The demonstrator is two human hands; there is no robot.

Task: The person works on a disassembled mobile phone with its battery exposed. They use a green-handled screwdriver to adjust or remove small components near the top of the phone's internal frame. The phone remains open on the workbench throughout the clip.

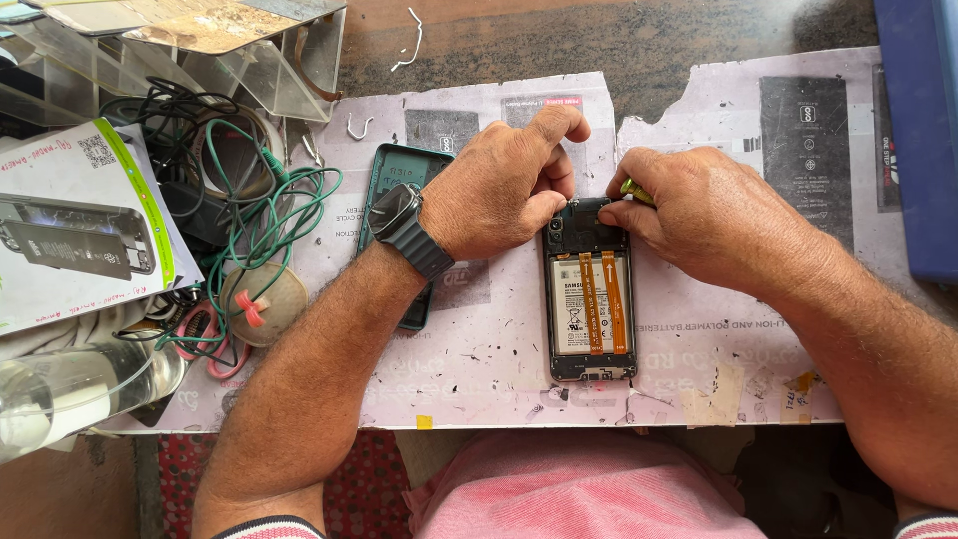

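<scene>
An opened phone (591, 309) lies face down on a paper mat (479, 349), its white battery and two orange ribbon cables showing. My left hand (499, 190), with a dark watch on the wrist, presses its fingers on the phone's top left corner. My right hand (704, 215) pinches a small yellow-green tool (635, 190) whose tip sits at the phone's top right edge. A dark green back cover (404, 185) lies to the left, partly hidden under my left wrist.
Tangled green and black cables (249, 200) lie at the left, with a round speaker part (261, 302), a white box (75, 220), a clear bottle (70, 384) and clear plastic trays (200, 50). A blue box (923, 130) stands at the right edge.
</scene>
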